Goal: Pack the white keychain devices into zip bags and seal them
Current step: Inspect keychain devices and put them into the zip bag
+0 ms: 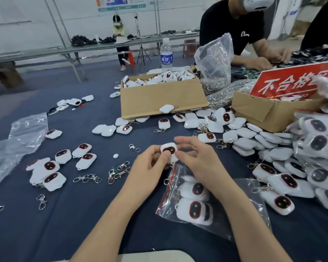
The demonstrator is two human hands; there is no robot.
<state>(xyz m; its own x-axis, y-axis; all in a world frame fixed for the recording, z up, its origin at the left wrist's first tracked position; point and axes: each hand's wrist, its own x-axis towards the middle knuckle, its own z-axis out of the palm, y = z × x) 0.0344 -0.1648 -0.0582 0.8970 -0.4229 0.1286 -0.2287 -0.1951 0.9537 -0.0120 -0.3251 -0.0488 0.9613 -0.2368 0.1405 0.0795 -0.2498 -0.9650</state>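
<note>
The surface (pixel 83 220) is crowded toward its right edge with heaped devices, and the box (pixel 159 99) blocks the far middle; bare cloth lies along the near edge, left. The bag (pixel 244 210) lies toward the near edge, its red-striped mouth unsealed, with devices already inside. The left hand (pixel 151 163) pinches a device (pixel 169 149) just beyond that mouth. The right hand (pixel 195 157) has loose fingers and its thumb at the device; whether it grips, I cannot tell. Loading seems underway; next, slide it in.

Table in front of you has a dark blue cloth (pixel 45 233). Beyond it is bluish floor (pixel 106 69), then a long grey bench (pixel 36 52) on slanted metal legs, a white wall (pixel 17 12) and a poster (pixel 121 4). Light is flat and even.
</note>
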